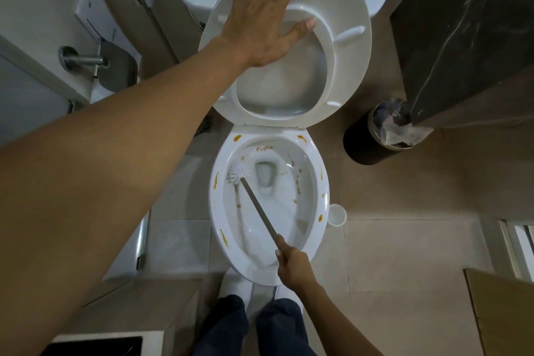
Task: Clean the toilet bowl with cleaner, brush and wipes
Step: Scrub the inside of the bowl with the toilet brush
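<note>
My right hand (291,264) grips the brush (239,176) inside the bowl (316,182); left hand (267,13) flat, fingers spread, on the seat (351,46). Rim stains (321,217) remain; wiping undone.

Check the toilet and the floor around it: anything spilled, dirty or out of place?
Yes: yellow-orange smears dot the toilet bowl's rim, and brown specks cling inside. The right hand holds the toilet brush against the inner wall.

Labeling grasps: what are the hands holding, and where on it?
Right hand grips the toilet brush at the handle's upper end. Left hand holds nothing; flat against the raised seat.
</note>
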